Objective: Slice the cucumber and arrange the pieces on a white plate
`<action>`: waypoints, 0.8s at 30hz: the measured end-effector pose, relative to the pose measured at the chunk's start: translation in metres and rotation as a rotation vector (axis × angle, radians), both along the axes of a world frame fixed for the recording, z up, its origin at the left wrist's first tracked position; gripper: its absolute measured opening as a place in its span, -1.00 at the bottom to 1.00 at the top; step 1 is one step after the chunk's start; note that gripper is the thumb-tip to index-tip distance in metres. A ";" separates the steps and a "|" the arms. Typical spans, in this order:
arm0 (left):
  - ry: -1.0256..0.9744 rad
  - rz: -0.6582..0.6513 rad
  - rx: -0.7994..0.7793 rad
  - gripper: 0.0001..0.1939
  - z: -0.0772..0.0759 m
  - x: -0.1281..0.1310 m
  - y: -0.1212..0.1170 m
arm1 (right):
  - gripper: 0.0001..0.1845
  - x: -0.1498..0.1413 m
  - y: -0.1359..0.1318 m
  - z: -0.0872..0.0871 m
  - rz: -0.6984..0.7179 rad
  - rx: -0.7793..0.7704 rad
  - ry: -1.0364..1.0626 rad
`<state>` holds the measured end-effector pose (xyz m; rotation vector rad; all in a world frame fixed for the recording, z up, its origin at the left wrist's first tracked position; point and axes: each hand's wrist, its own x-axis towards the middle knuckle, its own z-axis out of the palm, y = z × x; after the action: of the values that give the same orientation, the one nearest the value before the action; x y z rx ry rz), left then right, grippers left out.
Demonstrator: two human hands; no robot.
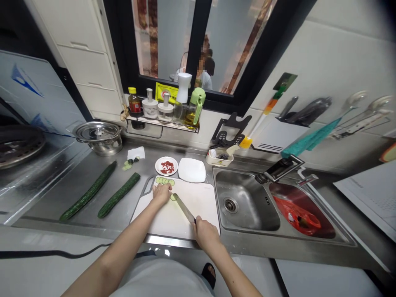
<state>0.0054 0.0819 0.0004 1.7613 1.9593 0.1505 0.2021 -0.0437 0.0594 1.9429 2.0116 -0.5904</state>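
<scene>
On a white cutting board [198,202], my left hand [161,193] is curled over a piece of cucumber, pressing it down. Several thin cucumber slices [165,181] lie in a row just beyond its fingers. My right hand [206,233] grips the handle of a knife [183,207], whose blade runs up and left to the cucumber end [173,197] beside my left fingers.
Two long cucumbers [89,190] [119,194] lie on the steel counter to the left. A small plate of red bits [166,166] and an empty white plate [192,170] stand behind the board. The sink [244,202] is right of it, a steel pot [99,136] at back left.
</scene>
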 end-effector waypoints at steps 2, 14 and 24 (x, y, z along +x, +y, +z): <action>-0.002 0.001 -0.005 -0.85 0.000 0.000 0.001 | -0.64 0.000 -0.001 0.000 -0.003 -0.013 -0.013; -0.014 -0.002 -0.006 -0.83 0.004 0.000 -0.002 | -0.64 -0.004 0.002 -0.002 0.049 0.020 -0.020; 0.009 -0.007 -0.020 -0.82 0.004 0.000 0.000 | -0.64 -0.003 0.011 0.008 0.091 0.019 -0.053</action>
<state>0.0057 0.0819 0.0042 1.7586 1.9544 0.1210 0.1993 -0.0327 0.0678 1.8457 2.0674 -0.4952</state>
